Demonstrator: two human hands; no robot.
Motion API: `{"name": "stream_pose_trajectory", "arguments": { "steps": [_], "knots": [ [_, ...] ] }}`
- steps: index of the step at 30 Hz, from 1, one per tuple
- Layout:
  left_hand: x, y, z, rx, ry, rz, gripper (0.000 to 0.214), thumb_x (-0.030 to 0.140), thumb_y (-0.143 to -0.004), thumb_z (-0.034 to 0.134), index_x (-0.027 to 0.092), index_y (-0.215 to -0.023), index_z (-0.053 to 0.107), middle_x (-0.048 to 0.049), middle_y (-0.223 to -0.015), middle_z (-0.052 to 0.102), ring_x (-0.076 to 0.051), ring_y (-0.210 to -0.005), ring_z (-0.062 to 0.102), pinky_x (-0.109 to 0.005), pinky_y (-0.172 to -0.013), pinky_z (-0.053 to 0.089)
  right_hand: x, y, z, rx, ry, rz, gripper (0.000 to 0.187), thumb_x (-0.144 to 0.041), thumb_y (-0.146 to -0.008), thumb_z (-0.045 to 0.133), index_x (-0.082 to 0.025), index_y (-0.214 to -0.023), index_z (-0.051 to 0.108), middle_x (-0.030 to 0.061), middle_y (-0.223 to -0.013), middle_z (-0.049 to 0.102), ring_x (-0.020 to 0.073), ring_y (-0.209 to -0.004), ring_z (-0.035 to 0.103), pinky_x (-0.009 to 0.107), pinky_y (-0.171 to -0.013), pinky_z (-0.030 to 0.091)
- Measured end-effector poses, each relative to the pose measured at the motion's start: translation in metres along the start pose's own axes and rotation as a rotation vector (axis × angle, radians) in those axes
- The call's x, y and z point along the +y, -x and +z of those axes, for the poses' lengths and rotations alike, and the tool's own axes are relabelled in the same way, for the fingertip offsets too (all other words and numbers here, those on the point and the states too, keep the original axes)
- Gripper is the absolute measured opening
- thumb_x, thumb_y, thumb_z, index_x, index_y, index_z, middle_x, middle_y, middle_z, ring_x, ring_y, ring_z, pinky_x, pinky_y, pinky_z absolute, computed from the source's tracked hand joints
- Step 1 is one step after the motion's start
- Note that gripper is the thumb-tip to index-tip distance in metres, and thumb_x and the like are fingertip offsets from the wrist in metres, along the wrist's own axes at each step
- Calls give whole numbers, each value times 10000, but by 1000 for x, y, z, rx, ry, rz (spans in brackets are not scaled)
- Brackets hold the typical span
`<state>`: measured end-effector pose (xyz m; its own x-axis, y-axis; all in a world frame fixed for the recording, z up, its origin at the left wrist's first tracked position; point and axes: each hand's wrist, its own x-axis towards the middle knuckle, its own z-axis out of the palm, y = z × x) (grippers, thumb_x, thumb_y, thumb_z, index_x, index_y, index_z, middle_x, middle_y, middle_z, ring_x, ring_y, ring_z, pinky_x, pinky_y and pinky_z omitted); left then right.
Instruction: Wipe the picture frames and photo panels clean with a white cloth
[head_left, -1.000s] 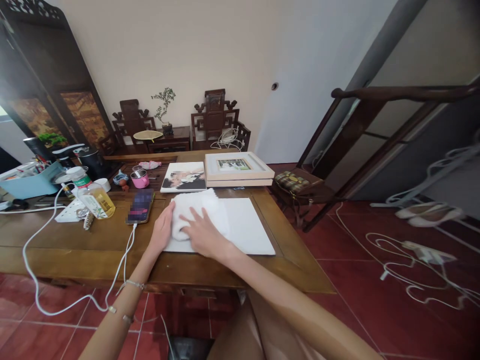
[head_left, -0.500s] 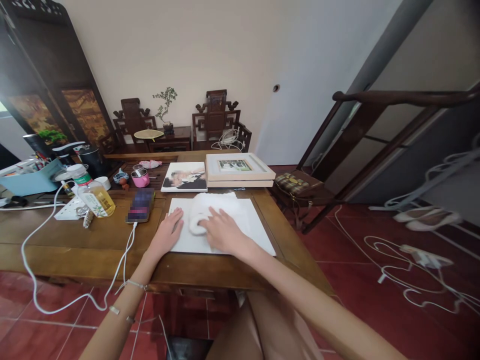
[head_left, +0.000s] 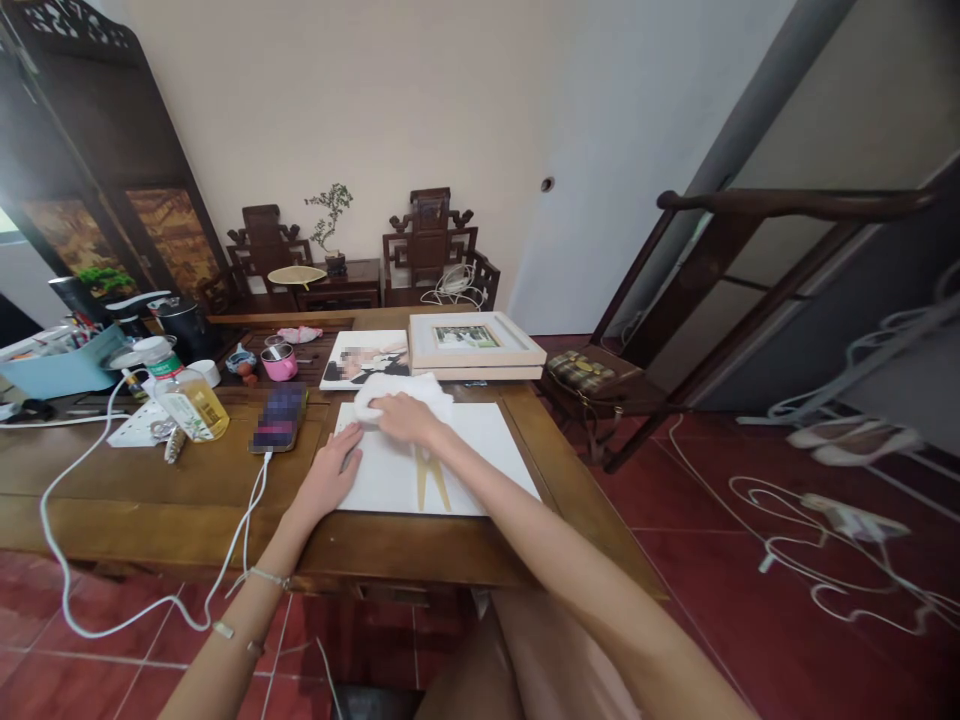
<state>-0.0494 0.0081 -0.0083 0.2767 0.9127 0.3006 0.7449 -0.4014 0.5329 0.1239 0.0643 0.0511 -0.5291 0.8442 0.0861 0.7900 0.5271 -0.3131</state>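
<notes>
A white rectangular board (head_left: 487, 445) lies flat on the wooden table, with a tan, forked shape (head_left: 431, 482) on its surface. My left hand (head_left: 335, 470) rests on the board's left edge, fingers stretched out and holding nothing. Bunched under my right hand (head_left: 405, 418) is a white cloth (head_left: 427, 386), pressed against the upper left part of the board. My right fingers are curled on the cloth, and part of them is hidden. My right forearm crosses over the board and covers part of the tan shape.
Behind the board are a photo panel (head_left: 364, 358) and stacked picture frames (head_left: 480, 362). To the left lie a charging phone (head_left: 277, 418), its white cable (head_left: 251, 500), a bottle of yellow liquid (head_left: 191, 400) and a pink cup (head_left: 279, 364). A wooden chair (head_left: 637, 345) stands right.
My right hand has slid the white cloth up and left across the board, uncovering the tan shape. My left hand has stayed at the board's left edge.
</notes>
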Motion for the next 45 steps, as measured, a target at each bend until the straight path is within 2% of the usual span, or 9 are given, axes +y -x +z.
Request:
{"name": "stream_pose_trajectory", "arguments": {
  "steps": [5,8,13,17,20,25,33,40,45],
  "knots": [
    [-6,0,4,-15,-11,7,454,298,-900,373,121,-1284,537,-143,-1394,482,-251,-1339,394,-496,-1132,245,64,52,-15,9,20,104,494,-63,-817,328,-152,-1232,580,109,-1263,602,269,-1189,517,387,-968,401],
    [-6,0,4,-9,-11,7,453,294,-898,371,121,-1284,536,-146,-1394,480,-255,-1341,391,-507,-1128,246,80,96,-12,6,52,94,524,-12,-748,325,-117,-1185,594,137,-1305,565,269,-1343,347,483,-1072,277],
    [-3,0,4,-20,-33,10,457,282,-904,357,115,-1294,525,-147,-1404,468,-249,-1350,377,-492,-1133,239,52,179,-3,-26,40,-43,529,19,-640,353,-155,-1048,640,119,-1451,405,218,-1418,123,525,-1147,117],
    [-2,1,4,2,-26,5,441,276,-905,362,145,-1290,532,-132,-1402,476,-245,-1346,384,-501,-1133,232,35,215,-4,-92,-11,-72,535,21,-572,354,-203,-951,658,39,-1503,322,202,-1419,103,503,-1161,118],
    [-3,1,4,4,-30,11,439,281,-905,367,150,-1289,534,-131,-1401,479,-245,-1346,385,-500,-1135,227,47,204,-3,-66,-37,-14,540,-12,-634,359,-203,-1057,635,65,-1498,334,214,-1411,166,498,-1144,183],
    [-4,0,4,-12,-35,12,454,293,-908,350,119,-1284,535,-146,-1402,474,-244,-1346,386,-492,-1139,222,61,134,2,35,35,178,524,-59,-752,336,-122,-1238,521,155,-1342,516,295,-1405,185,583,-1095,180],
    [-6,-1,3,72,20,-3,436,276,-903,341,150,-1265,547,-111,-1383,508,-217,-1321,426,-435,-1136,276,11,43,9,31,60,120,523,-65,-771,377,-143,-1268,522,142,-1363,508,360,-1387,176,666,-1031,142],
    [-11,0,4,156,14,-51,444,240,-890,339,125,-1282,512,-135,-1401,480,-230,-1312,436,-409,-1125,310,-19,95,17,-90,11,-330,498,-33,-707,415,-195,-1119,645,44,-1462,405,325,-1410,134,650,-1087,65],
    [-11,4,8,191,-34,-121,448,261,-874,380,98,-1271,510,-175,-1420,432,-274,-1336,387,-441,-1131,286,-4,163,0,-165,-149,-356,564,-4,-602,401,-199,-1069,648,44,-1454,415,233,-1421,127,565,-1136,73]
  ]
}}
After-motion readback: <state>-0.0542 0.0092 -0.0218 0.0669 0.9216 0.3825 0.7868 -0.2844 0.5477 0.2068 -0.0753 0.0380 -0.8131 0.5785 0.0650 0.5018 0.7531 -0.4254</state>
